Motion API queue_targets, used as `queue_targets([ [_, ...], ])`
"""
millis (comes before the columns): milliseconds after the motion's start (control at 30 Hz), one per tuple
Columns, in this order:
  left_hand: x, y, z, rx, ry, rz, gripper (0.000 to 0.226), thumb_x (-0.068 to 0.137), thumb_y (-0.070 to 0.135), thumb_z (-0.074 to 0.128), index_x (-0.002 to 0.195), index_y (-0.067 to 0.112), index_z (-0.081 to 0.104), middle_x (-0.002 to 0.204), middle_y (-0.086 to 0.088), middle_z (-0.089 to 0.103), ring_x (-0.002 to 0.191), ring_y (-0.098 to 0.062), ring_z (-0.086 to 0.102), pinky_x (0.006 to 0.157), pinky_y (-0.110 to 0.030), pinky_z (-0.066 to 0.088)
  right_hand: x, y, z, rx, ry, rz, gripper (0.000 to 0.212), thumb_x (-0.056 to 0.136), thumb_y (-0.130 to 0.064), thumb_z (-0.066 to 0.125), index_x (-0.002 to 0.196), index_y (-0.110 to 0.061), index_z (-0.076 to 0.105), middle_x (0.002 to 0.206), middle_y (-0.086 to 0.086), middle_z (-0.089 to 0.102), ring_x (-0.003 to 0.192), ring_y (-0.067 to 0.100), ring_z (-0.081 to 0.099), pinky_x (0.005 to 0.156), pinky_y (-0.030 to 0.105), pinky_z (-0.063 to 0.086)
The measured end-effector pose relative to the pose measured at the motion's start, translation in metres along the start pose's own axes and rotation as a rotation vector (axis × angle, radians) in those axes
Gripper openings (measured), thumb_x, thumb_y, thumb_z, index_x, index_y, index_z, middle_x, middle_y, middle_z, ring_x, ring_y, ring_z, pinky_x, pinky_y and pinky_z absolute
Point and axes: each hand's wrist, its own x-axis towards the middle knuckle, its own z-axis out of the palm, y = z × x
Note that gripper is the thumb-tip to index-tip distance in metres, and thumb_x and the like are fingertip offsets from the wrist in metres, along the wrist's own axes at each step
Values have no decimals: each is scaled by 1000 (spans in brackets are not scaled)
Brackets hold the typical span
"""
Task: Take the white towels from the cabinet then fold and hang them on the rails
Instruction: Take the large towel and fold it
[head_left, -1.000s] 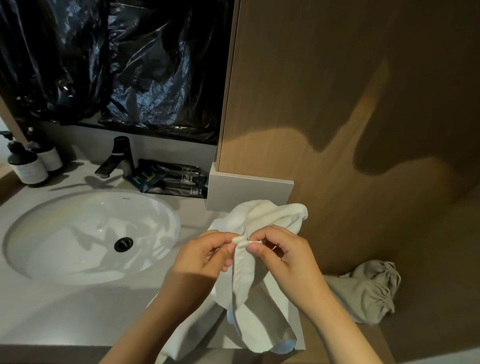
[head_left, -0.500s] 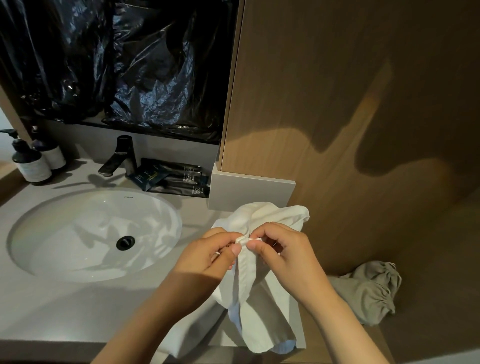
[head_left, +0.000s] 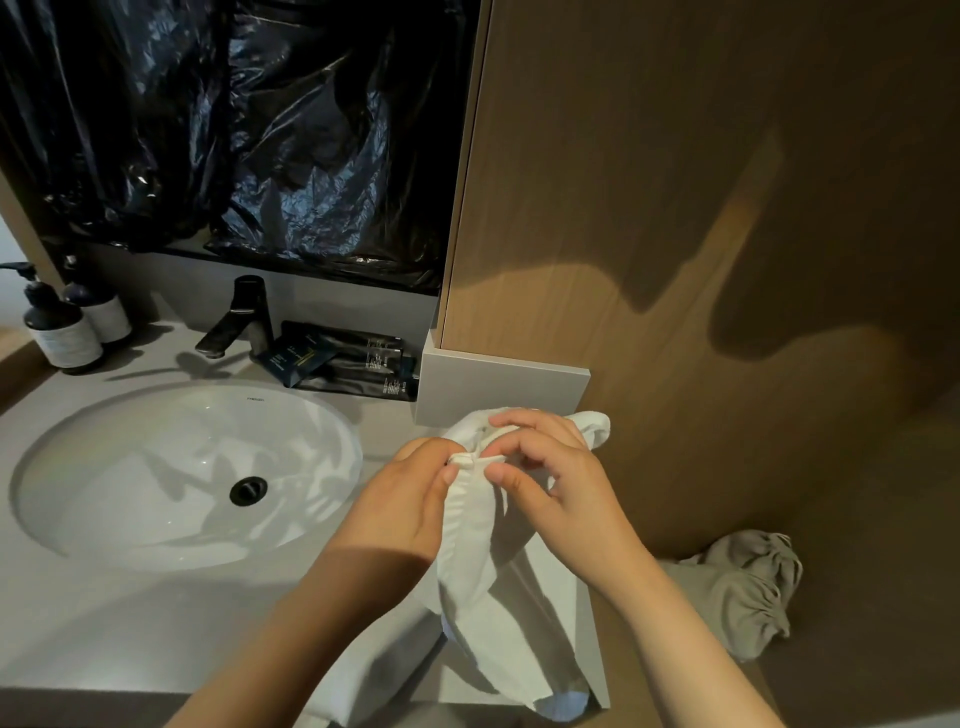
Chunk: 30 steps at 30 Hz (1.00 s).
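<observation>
A white towel (head_left: 488, 597) hangs bunched over the right end of the grey counter (head_left: 130, 623), just in front of me. My left hand (head_left: 400, 509) pinches its gathered top edge from the left. My right hand (head_left: 556, 478) pinches the same edge from the right, thumb and forefinger close to the left hand's. The rest of the towel droops down between my forearms past the counter's front edge. No rail or open cabinet is in view.
A white oval sink (head_left: 156, 478) with a black tap (head_left: 239, 317) lies at the left. Two pump bottles (head_left: 67, 332) stand at the far left. Dark packets (head_left: 343, 364) lie behind the sink. A wooden panel (head_left: 675, 208) rises at the right, a grey cloth bundle (head_left: 743, 587) below it.
Both hands stay pinched on the towel's top edge; my right fingers have shifted slightly along it. The view has edged a little to the left.
</observation>
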Motion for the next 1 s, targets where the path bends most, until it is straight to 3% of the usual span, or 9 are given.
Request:
queue_targets([
  [67, 5, 2, -7, 6, -4, 15, 39, 90, 52, 24, 97, 29, 55, 92, 12, 56, 92, 0, 52, 73, -7, 37, 8, -2, 0, 36, -54, 16, 8, 95, -27, 60, 94, -30, 68, 126, -30, 56, 132, -3, 38, 109, 27, 30],
  [133, 9, 5, -14, 17, -1, 0, 34, 93, 49, 25, 97, 30, 53, 93, 15, 55, 93, 1, 52, 73, -7, 37, 17, -7, 1, 91, -89, 39, 9, 96, -27, 58, 95, -29, 67, 122, -33, 58, 131, -9, 37, 109, 25, 29],
  [300, 23, 13, -27, 18, 108, -52, 25, 101, 41, 30, 99, 29, 52, 89, 13, 60, 83, -2, 56, 65, -16, 39, 37, -20, 0, 99, -20, -28, 12, 95, -30, 58, 95, -24, 68, 98, -15, 64, 104, 6, 55, 92, 31, 46],
  [600, 77, 23, -58, 116, 168, 134, 30, 94, 29, 30, 98, 16, 57, 86, -2, 63, 77, -8, 53, 72, -18, 39, 54, -6, -8, 77, -27, -56, 31, 96, -41, 50, 84, -19, 68, 84, -9, 62, 87, 12, 58, 78, 45, 50],
  [667, 86, 26, -66, 157, 124, 155, 29, 94, 31, 29, 98, 20, 56, 87, -1, 62, 78, -10, 54, 72, -25, 41, 54, 3, -10, 32, -21, -49, 35, 97, -43, 48, 80, -18, 66, 80, -7, 60, 85, 12, 56, 77, 47, 49],
  [733, 93, 26, -74, 207, 94, 158, 28, 94, 35, 27, 97, 25, 52, 85, 2, 60, 79, -7, 55, 69, -23, 41, 51, 14, -12, 30, -10, -22, 36, 99, -42, 48, 78, -17, 63, 78, -3, 59, 82, 13, 55, 75, 48, 49],
  [800, 99, 24, -81, 237, 103, 164, 30, 95, 36, 26, 97, 23, 53, 86, 3, 60, 81, -5, 54, 70, -15, 39, 45, 28, -13, 49, 8, 18, 31, 99, -39, 50, 77, -21, 62, 82, -1, 59, 81, 13, 56, 74, 44, 48],
  [900, 106, 19, -89, 278, 139, 153, 32, 97, 34, 26, 101, 20, 54, 93, 1, 60, 83, -12, 54, 73, -11, 37, 32, 48, -13, 92, 44, 101, 19, 98, -33, 55, 83, -36, 65, 88, -11, 64, 86, 7, 61, 73, 28, 50],
  [1000, 113, 13, -92, 305, 165, 139, 33, 98, 32, 28, 102, 15, 56, 93, -2, 61, 85, -17, 54, 71, -9, 35, 24, 57, -16, 137, 59, 171, 11, 94, -34, 60, 89, -29, 69, 82, -15, 67, 81, 5, 64, 65, 19, 47],
])
